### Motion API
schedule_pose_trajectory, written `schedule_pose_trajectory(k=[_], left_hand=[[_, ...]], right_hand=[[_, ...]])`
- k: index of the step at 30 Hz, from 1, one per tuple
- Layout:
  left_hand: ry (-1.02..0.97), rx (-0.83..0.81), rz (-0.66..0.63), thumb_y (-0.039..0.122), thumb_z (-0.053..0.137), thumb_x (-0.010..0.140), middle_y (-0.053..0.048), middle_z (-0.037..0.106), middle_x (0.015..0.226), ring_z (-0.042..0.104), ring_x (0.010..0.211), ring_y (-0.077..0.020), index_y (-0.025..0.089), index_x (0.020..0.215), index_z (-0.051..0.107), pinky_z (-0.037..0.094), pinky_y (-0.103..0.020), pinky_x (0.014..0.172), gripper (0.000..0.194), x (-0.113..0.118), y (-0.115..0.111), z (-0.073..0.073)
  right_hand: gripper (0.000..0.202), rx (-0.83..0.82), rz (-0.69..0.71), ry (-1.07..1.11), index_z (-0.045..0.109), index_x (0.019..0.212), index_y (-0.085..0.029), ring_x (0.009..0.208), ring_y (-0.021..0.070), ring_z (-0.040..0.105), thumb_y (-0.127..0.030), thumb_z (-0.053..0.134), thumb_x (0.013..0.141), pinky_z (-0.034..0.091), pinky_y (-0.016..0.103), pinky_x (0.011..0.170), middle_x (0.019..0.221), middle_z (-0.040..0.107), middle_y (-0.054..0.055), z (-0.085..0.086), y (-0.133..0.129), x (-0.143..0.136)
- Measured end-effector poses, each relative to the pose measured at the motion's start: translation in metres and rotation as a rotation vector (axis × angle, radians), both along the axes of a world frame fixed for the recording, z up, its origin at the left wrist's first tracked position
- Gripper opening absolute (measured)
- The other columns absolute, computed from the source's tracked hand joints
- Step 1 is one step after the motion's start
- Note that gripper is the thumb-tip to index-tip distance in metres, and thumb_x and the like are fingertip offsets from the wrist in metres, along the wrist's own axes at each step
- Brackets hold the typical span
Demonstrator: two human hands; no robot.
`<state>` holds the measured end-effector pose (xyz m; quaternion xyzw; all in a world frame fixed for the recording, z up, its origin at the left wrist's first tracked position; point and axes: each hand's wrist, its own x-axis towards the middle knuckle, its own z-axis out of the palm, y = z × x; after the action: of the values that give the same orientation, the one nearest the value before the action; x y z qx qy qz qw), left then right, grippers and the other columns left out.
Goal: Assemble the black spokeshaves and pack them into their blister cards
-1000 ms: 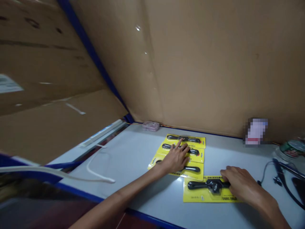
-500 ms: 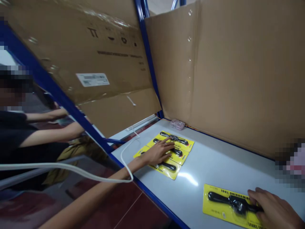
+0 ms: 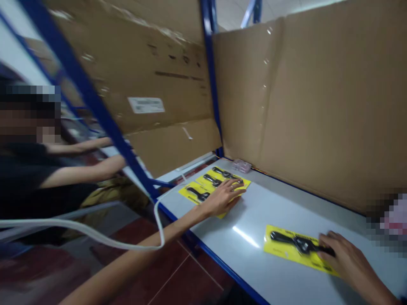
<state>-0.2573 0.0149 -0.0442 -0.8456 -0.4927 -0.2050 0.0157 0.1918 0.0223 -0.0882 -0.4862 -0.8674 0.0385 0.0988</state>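
Three flat yellow rectangular cards (image 3: 210,181), each bearing a black two-handled tool, were laid in a row on the pale grey tabletop (image 3: 276,203), nearer than the small translucent pink plastic box (image 3: 242,165) and mostly to its left. The right-hand part of the row was covered by a bare left hand (image 3: 224,197), its fingers loosely spread and nothing seen gripped. Nearer than the pink box and well to its right, a single yellow rectangular card (image 3: 300,248) with a similar black tool was set apart. Its right end was held by a bare right hand (image 3: 345,254), thumb and fingers drawn in about the handle; how firmly could not be told.

It was judged that the row was best steadied with light, flat pressure, so that no card was pushed askew, and the single card best gripped near its end without being bent.

No brand could be read: the cards' dark lettering was blurred, as was the print on a white rectangular label (image 3: 146,105) stuck to the brown cardboard panel (image 3: 178,84) left of the pink box.
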Motion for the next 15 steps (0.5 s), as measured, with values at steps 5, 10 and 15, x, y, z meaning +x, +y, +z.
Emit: schedule_pose_trajectory(k=[5, 10, 15], left_hand=[[-0.007, -0.138, -0.342, 0.048, 0.061, 0.094, -0.013, 0.051, 0.151, 0.042, 0.143, -0.0310, 0.028, 0.153, 0.038, 0.033, -0.050, 0.117, 0.067, 0.115, 0.001, -0.011], [0.092, -0.297, -0.357, 0.057, 0.080, 0.072, -0.017, 0.061, 0.138, 0.057, 0.127, -0.0372, 0.022, 0.147, 0.047, 0.042, -0.049, 0.106, 0.090, 0.151, 0.041, -0.020], [0.078, -0.296, -0.289, 0.057, 0.069, 0.083, -0.016, 0.064, 0.125, 0.060, 0.114, -0.0367, 0.022, 0.139, 0.053, 0.047, -0.050, 0.097, 0.067, 0.135, 0.058, -0.016]], right_hand=[[0.008, -0.177, -0.022, 0.200, 0.067, 0.086, -0.020, 0.086, 0.0211, 0.061, -0.019, 0.059, 0.084, 0.043, 0.030, 0.077, 0.087, 0.066, 0.005, 0.041, 0.004, -0.041], [0.015, -0.157, -0.122, 0.278, 0.069, 0.093, -0.019, 0.082, 0.0169, 0.065, -0.019, 0.055, 0.091, 0.044, 0.025, 0.075, 0.090, 0.072, 0.003, 0.038, 0.021, -0.018], [0.030, -0.107, -0.294, 0.307, 0.070, 0.095, -0.015, 0.083, 0.0219, 0.065, -0.018, 0.040, 0.096, 0.044, 0.032, 0.076, 0.091, 0.073, 0.009, 0.034, 0.022, 0.016]])
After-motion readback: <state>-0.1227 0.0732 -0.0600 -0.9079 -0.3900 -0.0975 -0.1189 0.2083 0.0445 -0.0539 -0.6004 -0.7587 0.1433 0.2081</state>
